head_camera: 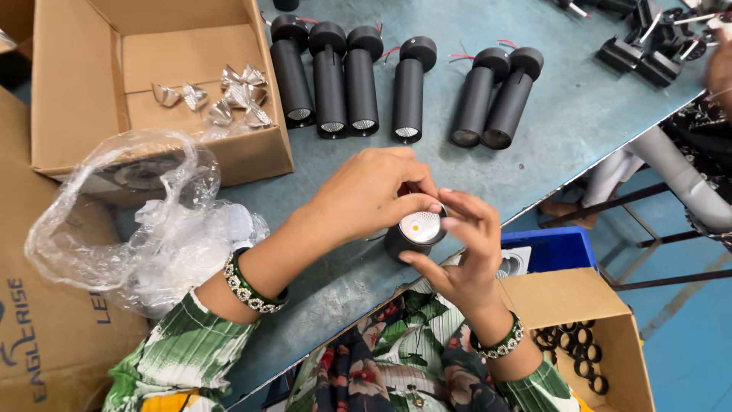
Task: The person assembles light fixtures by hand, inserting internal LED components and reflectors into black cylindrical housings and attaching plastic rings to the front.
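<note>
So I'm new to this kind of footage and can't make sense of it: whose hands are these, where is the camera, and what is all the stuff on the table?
There is no machine here. The camera sits on a person's head and looks down, so the two bare hands are that person's own. Both hands meet on one short black cylinder lamp: the left hand covers it from above, and the right hand pinches its rim, with a pale disc showing in the open end.

On the blue-grey table lie six finished black lamps in a row, their lenses towards the person. To the left is an open cardboard box holding small shiny reflector cones, with a crumpled clear plastic bag in front. Lower right, another box holds black rings, beside a blue bin.
</note>
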